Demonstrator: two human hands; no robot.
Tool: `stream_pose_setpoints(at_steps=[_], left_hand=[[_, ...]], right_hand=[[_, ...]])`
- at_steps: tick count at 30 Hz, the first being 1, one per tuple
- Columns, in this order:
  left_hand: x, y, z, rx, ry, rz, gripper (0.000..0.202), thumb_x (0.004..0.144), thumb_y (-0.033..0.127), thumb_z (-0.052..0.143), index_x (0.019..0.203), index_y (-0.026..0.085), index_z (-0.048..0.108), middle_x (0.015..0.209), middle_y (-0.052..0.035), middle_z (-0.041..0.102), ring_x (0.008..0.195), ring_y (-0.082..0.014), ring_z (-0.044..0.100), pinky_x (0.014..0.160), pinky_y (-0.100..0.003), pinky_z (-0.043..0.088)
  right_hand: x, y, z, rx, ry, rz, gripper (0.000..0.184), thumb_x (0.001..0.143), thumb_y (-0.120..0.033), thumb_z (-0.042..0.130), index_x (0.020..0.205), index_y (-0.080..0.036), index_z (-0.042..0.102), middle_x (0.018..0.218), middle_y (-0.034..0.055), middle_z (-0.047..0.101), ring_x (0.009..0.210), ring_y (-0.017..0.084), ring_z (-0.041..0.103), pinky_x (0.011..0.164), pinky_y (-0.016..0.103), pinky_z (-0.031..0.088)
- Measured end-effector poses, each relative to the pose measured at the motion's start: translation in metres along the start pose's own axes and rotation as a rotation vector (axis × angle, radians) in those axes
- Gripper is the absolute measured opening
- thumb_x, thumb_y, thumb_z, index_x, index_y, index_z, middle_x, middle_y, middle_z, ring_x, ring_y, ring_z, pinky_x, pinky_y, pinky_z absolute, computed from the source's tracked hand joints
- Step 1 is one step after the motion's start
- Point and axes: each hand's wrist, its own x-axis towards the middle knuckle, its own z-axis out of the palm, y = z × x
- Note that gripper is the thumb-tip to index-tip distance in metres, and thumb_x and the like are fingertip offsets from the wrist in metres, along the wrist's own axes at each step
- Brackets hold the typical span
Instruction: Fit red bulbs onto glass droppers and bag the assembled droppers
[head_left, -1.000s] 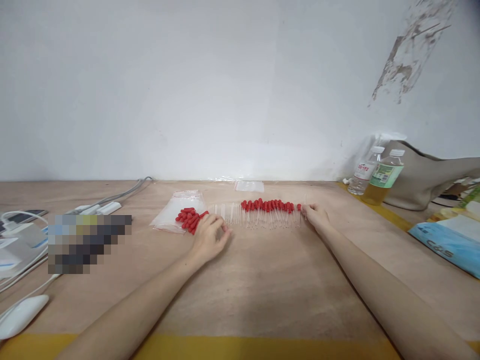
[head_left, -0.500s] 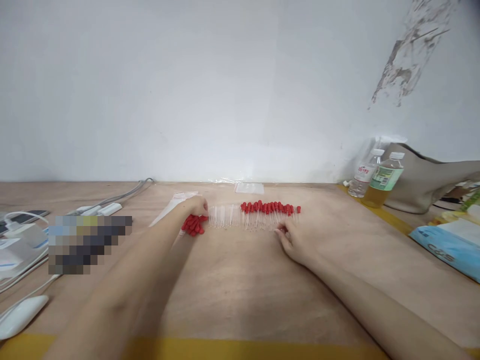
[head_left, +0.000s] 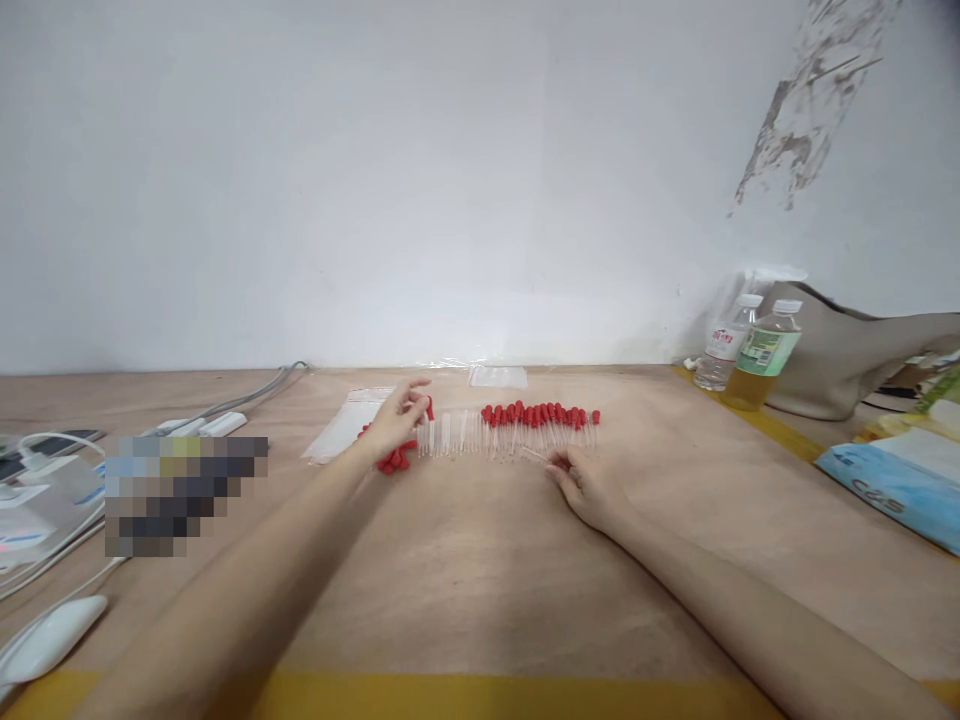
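A row of glass droppers with red rubber caps (head_left: pixel 540 414) lies across the middle of the wooden table (head_left: pixel 480 570). To its left lies a row of bare glass tubes (head_left: pixel 454 435), then a small pile of loose red caps (head_left: pixel 396 460). My left hand (head_left: pixel 397 420) hovers over that pile and pinches one red cap (head_left: pixel 430 408) between thumb and fingers. My right hand (head_left: pixel 585 482) rests on the table just in front of the capped row, fingers curled around a thin glass tube (head_left: pixel 534 454).
Clear plastic bags (head_left: pixel 341 430) lie behind the cap pile. Cables, a power strip (head_left: pixel 202 424) and a white mouse (head_left: pixel 49 636) sit at the left. Two bottles (head_left: pixel 750 355), a beige bag (head_left: pixel 862 360) and a blue packet (head_left: pixel 892 492) stand at the right. A white wall is behind.
My left hand reached into the red cap pile and has lifted away with one cap. My right hand came off the row's right end toward me and now holds a glass tube.
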Motion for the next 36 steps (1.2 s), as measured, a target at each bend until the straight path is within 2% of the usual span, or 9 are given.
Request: stream_pose_setpoints(at_steps=[1, 3, 5, 9, 13, 18, 21, 27, 36], left_hand=[[-0.011, 0.005, 0.011, -0.245, -0.006, -0.025, 0.042, 0.077, 0.043, 0.042, 0.108, 0.015, 0.047, 0.077, -0.0029, 0.058, 0.065, -0.0116, 0.056, 0.062, -0.024, 0.044], [-0.033, 0.015, 0.034, -0.362, -0.072, -0.031, 0.038, 0.076, 0.044, 0.045, 0.099, 0.014, 0.051, 0.071, -0.0021, 0.059, 0.065, -0.0119, 0.057, 0.066, -0.026, 0.045], [-0.051, 0.022, 0.054, -0.608, -0.121, -0.085, 0.030, 0.072, 0.040, 0.054, 0.088, 0.014, 0.052, 0.074, -0.0022, 0.059, 0.071, -0.0128, 0.058, 0.071, -0.027, 0.044], [-0.065, 0.028, 0.077, -0.724, -0.116, -0.151, 0.031, 0.062, 0.033, 0.068, 0.068, 0.016, 0.042, 0.065, 0.0037, 0.054, 0.065, -0.0108, 0.057, 0.069, -0.026, 0.043], [-0.065, 0.026, 0.080, -0.792, -0.146, -0.115, 0.035, 0.062, 0.034, 0.068, 0.071, 0.017, 0.039, 0.063, 0.0063, 0.051, 0.060, -0.0093, 0.057, 0.069, -0.028, 0.044], [-0.066, 0.024, 0.081, -0.569, -0.171, 0.007, 0.030, 0.069, 0.035, 0.063, 0.088, 0.015, 0.051, 0.077, -0.0020, 0.057, 0.068, -0.0113, 0.055, 0.064, -0.024, 0.043], [-0.066, 0.022, 0.082, -0.557, -0.209, 0.012, 0.030, 0.071, 0.036, 0.060, 0.091, 0.014, 0.055, 0.075, -0.0025, 0.058, 0.064, -0.0107, 0.053, 0.059, -0.023, 0.042], [-0.066, 0.021, 0.083, -0.585, -0.252, 0.009, 0.029, 0.069, 0.036, 0.062, 0.087, 0.013, 0.059, 0.068, -0.0013, 0.059, 0.060, -0.0105, 0.052, 0.061, -0.025, 0.044], [-0.066, 0.022, 0.081, -0.564, -0.295, 0.008, 0.027, 0.070, 0.037, 0.061, 0.082, 0.012, 0.059, 0.064, -0.0008, 0.057, 0.055, -0.0092, 0.050, 0.054, -0.023, 0.043]], right_hand=[[0.000, -0.002, 0.000, -0.002, 0.008, -0.019, 0.014, 0.082, -0.025, 0.041, 0.087, -0.018, 0.053, 0.075, 0.0042, 0.058, 0.068, 0.016, 0.053, 0.062, 0.029, 0.042], [0.000, -0.008, 0.000, -0.018, 0.013, -0.066, 0.017, 0.082, -0.023, 0.041, 0.093, -0.018, 0.053, 0.080, 0.0058, 0.059, 0.073, 0.017, 0.054, 0.066, 0.030, 0.041], [0.000, -0.014, -0.001, -0.042, -0.003, -0.104, 0.018, 0.083, -0.021, 0.041, 0.094, -0.019, 0.055, 0.083, 0.0065, 0.060, 0.076, 0.017, 0.054, 0.070, 0.032, 0.040], [-0.002, -0.022, 0.001, -0.065, -0.027, -0.124, 0.018, 0.083, -0.020, 0.041, 0.093, -0.019, 0.056, 0.083, 0.0053, 0.060, 0.075, 0.016, 0.053, 0.071, 0.032, 0.036], [-0.003, -0.026, 0.002, -0.075, -0.033, -0.125, 0.018, 0.083, -0.021, 0.042, 0.092, -0.019, 0.057, 0.077, 0.0045, 0.060, 0.066, 0.015, 0.052, 0.069, 0.031, 0.034], [-0.002, -0.032, 0.002, -0.061, -0.027, -0.132, 0.018, 0.083, -0.021, 0.042, 0.092, -0.019, 0.057, 0.074, 0.0035, 0.061, 0.063, 0.014, 0.051, 0.069, 0.031, 0.033], [-0.002, -0.034, 0.002, -0.065, -0.030, -0.149, 0.018, 0.083, -0.022, 0.043, 0.092, -0.019, 0.057, 0.075, 0.0032, 0.062, 0.065, 0.013, 0.053, 0.071, 0.031, 0.033], [-0.004, -0.034, 0.005, -0.074, -0.052, -0.176, 0.019, 0.083, -0.022, 0.042, 0.092, -0.018, 0.058, 0.075, 0.0040, 0.063, 0.062, 0.012, 0.054, 0.071, 0.031, 0.034], [-0.005, -0.030, 0.005, -0.021, -0.099, -0.205, 0.014, 0.081, -0.025, 0.049, 0.087, -0.019, 0.059, 0.070, 0.0018, 0.062, 0.063, 0.012, 0.053, 0.069, 0.030, 0.034]])
